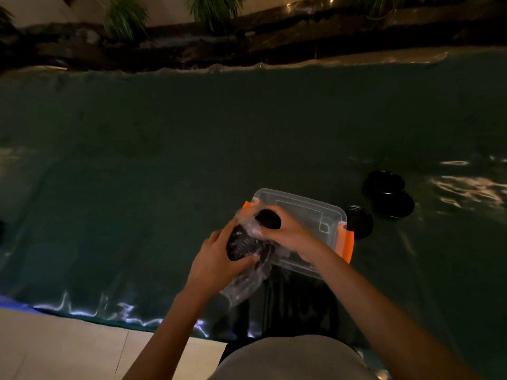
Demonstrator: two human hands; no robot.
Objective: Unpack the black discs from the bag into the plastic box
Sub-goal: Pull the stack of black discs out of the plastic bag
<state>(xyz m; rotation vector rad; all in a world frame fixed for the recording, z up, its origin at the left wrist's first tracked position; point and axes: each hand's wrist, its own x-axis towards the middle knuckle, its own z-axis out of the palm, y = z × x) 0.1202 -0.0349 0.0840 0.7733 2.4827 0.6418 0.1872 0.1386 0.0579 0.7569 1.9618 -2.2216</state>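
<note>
A clear plastic box [310,207] with orange latches stands on the dark green table cover. Over its near left corner my left hand [216,256] grips a crumpled clear bag [244,281] that holds dark ribbed discs. At the bag's mouth, above the box's left end, my right hand [288,231] pinches a black disc [269,218]. The bag hangs down past my left hand toward the table's front edge. I cannot see whether any discs lie inside the box.
Right of the box sit a black ribbed disc [360,222] and two larger black round pieces [389,194], one overlapping the other. A glossy sheet covers the table [164,160]. Plants and a dark ledge run along the back. Pale floor tiles show at the lower left.
</note>
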